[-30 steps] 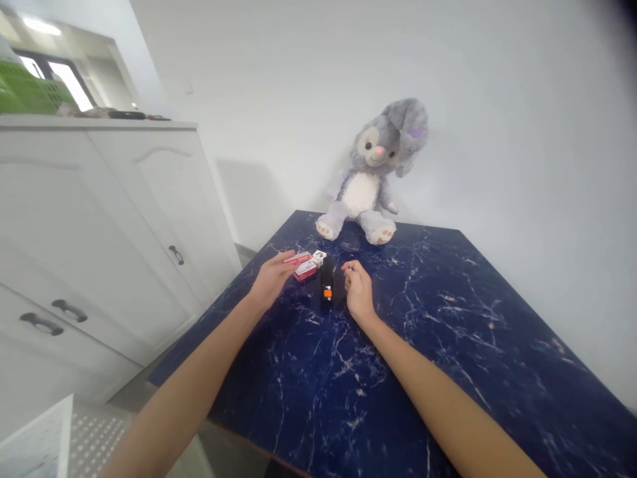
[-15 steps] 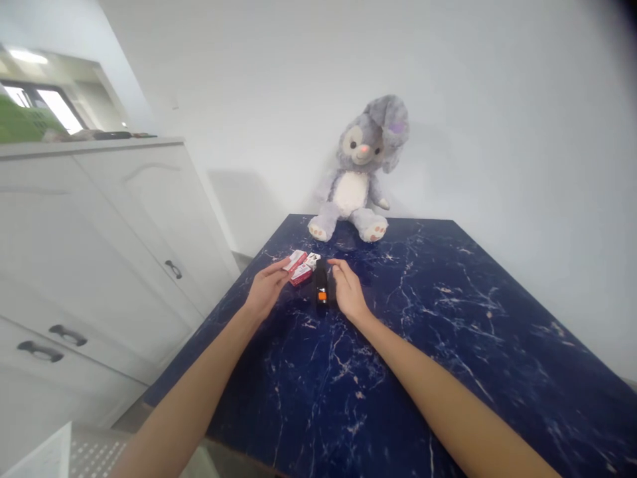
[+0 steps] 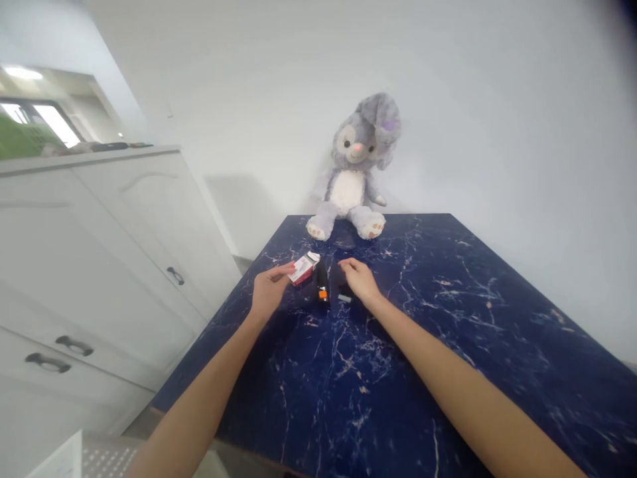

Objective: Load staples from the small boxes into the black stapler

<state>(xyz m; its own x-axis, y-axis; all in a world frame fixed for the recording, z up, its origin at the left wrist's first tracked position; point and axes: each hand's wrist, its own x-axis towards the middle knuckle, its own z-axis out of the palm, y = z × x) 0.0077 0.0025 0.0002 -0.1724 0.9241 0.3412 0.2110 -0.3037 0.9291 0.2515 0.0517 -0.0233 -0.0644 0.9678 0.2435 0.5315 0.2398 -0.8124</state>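
Red-and-white box: small carton, tilted, at the far left part of the table; I see my left hand pinching its near end between thumb and fingertips, closed on it.
Black device: slim dark piece with an orange button near its close end, lying flat just right of the box, lengthwise toward me.
Second dark piece: flat black slab just beside the device, with a pale strip at its near edge; whether the two touch I cannot tell.
Right hand: palm down, fingers curled over the far end of that slab, touching it; whether they truly grip it or only rest there I cannot tell.
Doing it well: my judgement is that the box wants a light pinch so the card does not crush, and the slab wants steadying flat on the tabletop, so it does not knock the orange-button device sideways.
Table: dark blue top with white marble veining.
Plush rabbit: grey and white, seated upright at the far edge against the white wall, well apart from both hands.
Cabinet: white doors and drawers with dark handles, to the left of the table.
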